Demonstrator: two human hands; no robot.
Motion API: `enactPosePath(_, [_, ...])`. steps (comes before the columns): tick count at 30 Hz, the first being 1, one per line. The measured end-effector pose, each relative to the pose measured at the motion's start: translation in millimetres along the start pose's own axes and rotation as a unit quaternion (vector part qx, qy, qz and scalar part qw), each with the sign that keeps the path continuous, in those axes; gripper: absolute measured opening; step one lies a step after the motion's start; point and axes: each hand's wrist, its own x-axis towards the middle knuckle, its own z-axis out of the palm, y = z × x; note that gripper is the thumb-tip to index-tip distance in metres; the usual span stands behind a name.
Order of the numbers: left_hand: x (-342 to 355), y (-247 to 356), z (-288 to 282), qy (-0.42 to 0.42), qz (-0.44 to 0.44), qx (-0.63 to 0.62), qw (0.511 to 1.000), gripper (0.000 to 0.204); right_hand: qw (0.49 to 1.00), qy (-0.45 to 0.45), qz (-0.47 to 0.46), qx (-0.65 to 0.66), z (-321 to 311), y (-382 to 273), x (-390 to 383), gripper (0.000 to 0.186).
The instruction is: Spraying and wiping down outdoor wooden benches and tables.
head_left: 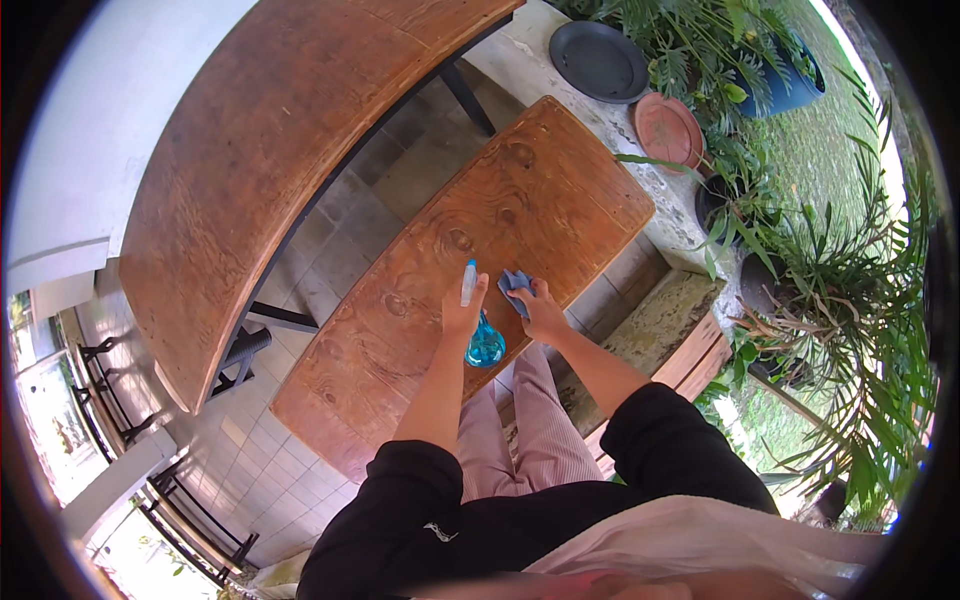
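My left hand [462, 312] is wrapped round the neck of a spray bottle [486, 346] with a see-through blue body and a white head tipped in blue. The bottle is over the near side of a brown wooden bench [520, 200]; whether its base touches the wood I cannot tell. Just to the right, my right hand [544, 312] is closed on a folded blue-grey cloth [514, 286]. The cloth is at the bench top, close beside the bottle, and my fingers hide part of it.
A larger wooden table [270, 110] on black legs stands at the upper left. Along the right run a low weathered ledge [640, 335], a black plant saucer [598, 62], a terracotta saucer [670, 132] and leafy potted plants [830, 310]. Grey tiles [270, 480] cover the floor.
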Motion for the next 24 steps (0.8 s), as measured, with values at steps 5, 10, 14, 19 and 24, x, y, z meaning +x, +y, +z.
enactPosePath(5, [-0.3, 5.8, -22.6, 0.009, -0.034, -0.030, 0.999, 0.042, 0.981, 0.174, -0.059, 0.055, 2.1, -0.8, -22.0, 0.061])
enactPosePath(10, [14.0, 6.3, -65.7, 0.119, 0.062, 0.008, 0.991, 0.032, 0.979, 0.052, -0.194, -0.030, -26.2, -10.2, -2.4, 0.059])
enactPosePath(14, [28.3, 6.1, -108.0, 0.198, 0.183, 0.069, 0.960, 0.027, 0.940, 0.284, -0.182, -0.050, -79.8, -10.7, 105.2, 0.054])
enactPosePath(19, [19.7, 22.0, -110.4, 0.220, 0.224, 0.104, 0.944, 0.027, 0.908, 0.411, 0.074, 0.020, -108.3, -18.8, 187.5, 0.046])
enactPosePath(24, [19.5, -35.7, -128.6, 0.194, 0.256, -0.066, 0.945, 0.045, 0.983, 0.154, -0.094, -0.041, -2.2, -105.6, 141.1, 0.031])
